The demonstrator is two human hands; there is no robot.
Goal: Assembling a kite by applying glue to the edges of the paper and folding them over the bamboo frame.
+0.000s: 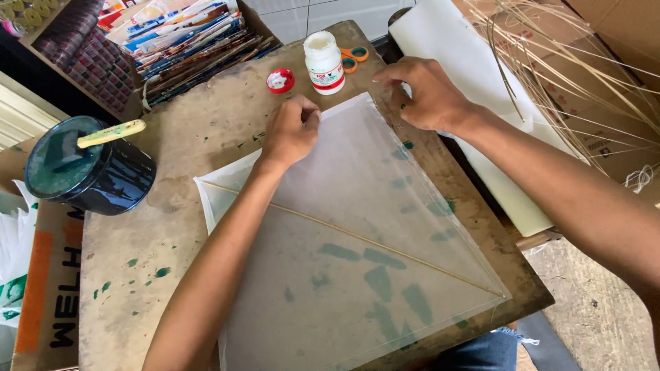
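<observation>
A: Head view, from the left: what is cut off or hard to make out?

B: A cardboard box (51, 288) is cropped by the left edge. On the worktop (137, 261) a dark paint can (89, 168) is seen, a pale stick (111, 133) laid across its rim; green is visible inside, though its depth cannot be judged. Behind it, a box of stacked printed sheets (185, 41) is cut by the top edge.

A: And the hands?

B: The left hand (292, 130) is closed, fingertips pinched on the top edge of the translucent kite paper (357, 227), which lies flat across the worktop with a thin stick (357, 237) running over it diagonally. The paper's lower corner is cut by the frame. The right hand (426, 93) is pressed half-curled on the paper's upper corner; nothing is seen gripped in it.

A: Other containers?

B: A white glue bottle (324, 62) stands open, its red cap (280, 80) beside it. Orange scissors (354, 56) are partly hidden behind the bottle. At the far right, thin sticks (550, 62) lie over a cardboard carton (605, 41).
</observation>
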